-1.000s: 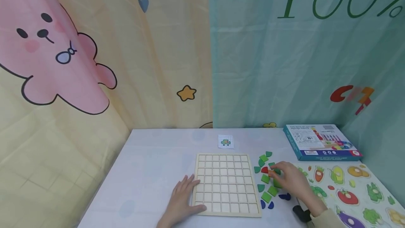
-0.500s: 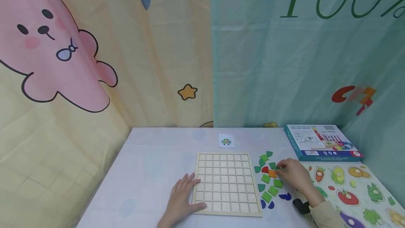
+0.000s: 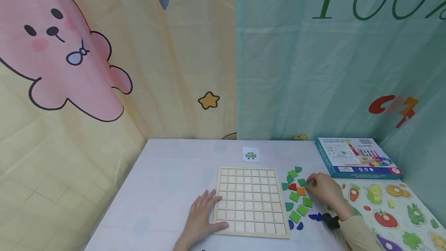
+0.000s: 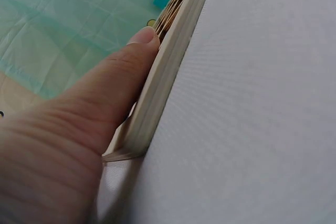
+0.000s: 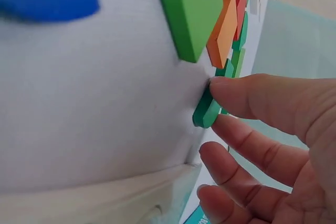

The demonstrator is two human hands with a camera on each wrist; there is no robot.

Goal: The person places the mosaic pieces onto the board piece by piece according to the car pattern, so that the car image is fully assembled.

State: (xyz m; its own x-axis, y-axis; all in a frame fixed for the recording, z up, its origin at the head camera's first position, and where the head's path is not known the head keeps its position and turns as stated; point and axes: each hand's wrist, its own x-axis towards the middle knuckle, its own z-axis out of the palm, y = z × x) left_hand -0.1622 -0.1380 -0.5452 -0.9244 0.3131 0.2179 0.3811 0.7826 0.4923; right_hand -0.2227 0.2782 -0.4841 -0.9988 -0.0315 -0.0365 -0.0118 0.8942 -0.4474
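My left hand rests at the left edge of a pale wooden grid board, fingers spread. In the left wrist view its thumb lies on the board's rim. To the board's right, my right hand is at the far end of a scatter of coloured pieces. The right wrist view shows its thumb and index finger pinching a dark green rounded piece near the tabletop; the other fingers are loosely bent. Close by lie an orange square, a red piece and several light green squares.
Dark blue rounded pieces lie at the near end of the scatter. A small picture card sits beyond the board. A flat box stands at the back right, above a sheet printed with vegetables. Curtains hang behind the table.
My right hand has moved slightly away from over the orange square, which now shows fully beside the red piece, to the dark green piece. My left hand stays on the board's edge.
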